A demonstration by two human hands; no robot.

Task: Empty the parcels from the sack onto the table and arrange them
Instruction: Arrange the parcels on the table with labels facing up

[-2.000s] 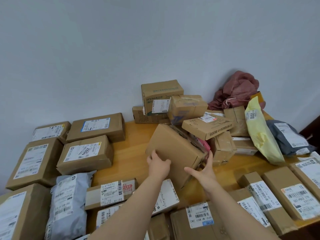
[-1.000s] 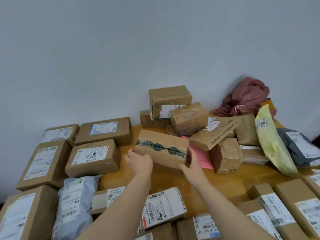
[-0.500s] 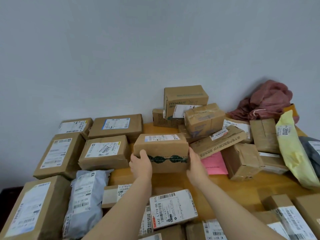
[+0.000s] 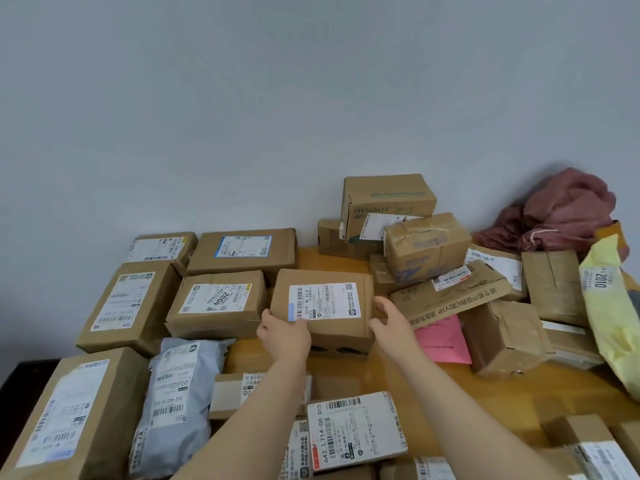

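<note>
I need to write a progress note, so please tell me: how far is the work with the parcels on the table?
Done: the red sack lies crumpled by the wall, and the left boxes sit in rows, labels up. In hand: the left hand and right hand hold a box beside those rows, label up. Left: the heap on the right is untidy, boxes leaning and stacked.

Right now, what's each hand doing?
Left hand: grips the labelled box at its near left corner.
Right hand: grips the same box's right edge.
</note>
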